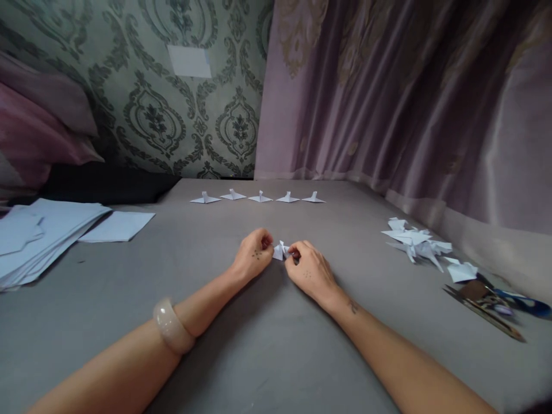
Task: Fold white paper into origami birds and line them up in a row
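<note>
A small folded white paper crane (280, 251) is between my two hands at the middle of the grey surface. My left hand (255, 252), below a pale bangle on the forearm, pinches its left side with curled fingers. On the other side, my right hand (311, 269) grips its right edge between thumb and fingers. The fingers hide both ends of the paper. Beyond the hands, several similar folded paper cranes (260, 197) stand in a row, wings spread flat.
At left lie a stack of white paper sheets (56, 230) and a smaller paper piece (118, 226). To the right sit a heap of folded white papers (416, 241), a separate folded piece (461, 270), a pointed pencil-like tool (487, 315) and a blue-handled tool (526, 302). A curtain (431, 144) borders the right side.
</note>
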`<state>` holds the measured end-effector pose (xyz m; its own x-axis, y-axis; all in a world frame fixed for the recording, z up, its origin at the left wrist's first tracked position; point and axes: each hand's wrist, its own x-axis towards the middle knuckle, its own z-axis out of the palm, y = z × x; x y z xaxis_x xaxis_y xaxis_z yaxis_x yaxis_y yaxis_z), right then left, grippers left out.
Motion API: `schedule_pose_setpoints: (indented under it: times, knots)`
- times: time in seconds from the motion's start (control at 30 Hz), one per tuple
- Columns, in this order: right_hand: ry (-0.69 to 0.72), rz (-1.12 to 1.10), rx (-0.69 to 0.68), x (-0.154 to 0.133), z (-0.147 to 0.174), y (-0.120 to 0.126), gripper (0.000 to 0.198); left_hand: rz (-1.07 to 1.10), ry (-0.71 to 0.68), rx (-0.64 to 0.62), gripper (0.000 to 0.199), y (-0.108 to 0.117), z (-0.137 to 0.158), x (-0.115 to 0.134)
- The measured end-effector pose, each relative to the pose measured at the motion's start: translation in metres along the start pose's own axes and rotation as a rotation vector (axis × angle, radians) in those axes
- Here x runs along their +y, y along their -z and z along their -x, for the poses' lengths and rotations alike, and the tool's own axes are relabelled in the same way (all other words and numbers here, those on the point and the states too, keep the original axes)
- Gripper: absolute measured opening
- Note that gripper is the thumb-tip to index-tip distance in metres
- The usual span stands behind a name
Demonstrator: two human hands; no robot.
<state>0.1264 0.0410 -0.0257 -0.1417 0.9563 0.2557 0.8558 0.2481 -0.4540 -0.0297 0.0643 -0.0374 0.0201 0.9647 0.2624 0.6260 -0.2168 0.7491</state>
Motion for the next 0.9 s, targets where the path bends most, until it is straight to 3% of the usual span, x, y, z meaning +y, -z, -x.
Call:
schedule_pose_setpoints:
  times: [0.23, 0.5, 0.73, 0.9]
  knots:
    - [0.026, 0.04, -0.028, -0.003, 0.003, -0.002, 0.011, -0.193, -0.055, -0.147, 0.017, 0.005, 0.005, 0.006]
    - [-0.028, 0.11, 0.005, -0.007, 0.0, -0.005, 0.018, -0.151, -0.022, -0.242, 0.033, 0.008, 0.003, 0.011]
    - [-0.076, 0.114, 0.013, -0.005, -0.003, -0.003, 0.017, -0.041, 0.021, -0.273, 0.033, 0.008, 0.001, 0.009]
    - [-0.225, 0.082, -0.012, 0.01, -0.022, 0.005, 0.017, -0.032, -0.002, -0.27, 0.03, 0.005, 0.001, 0.004]
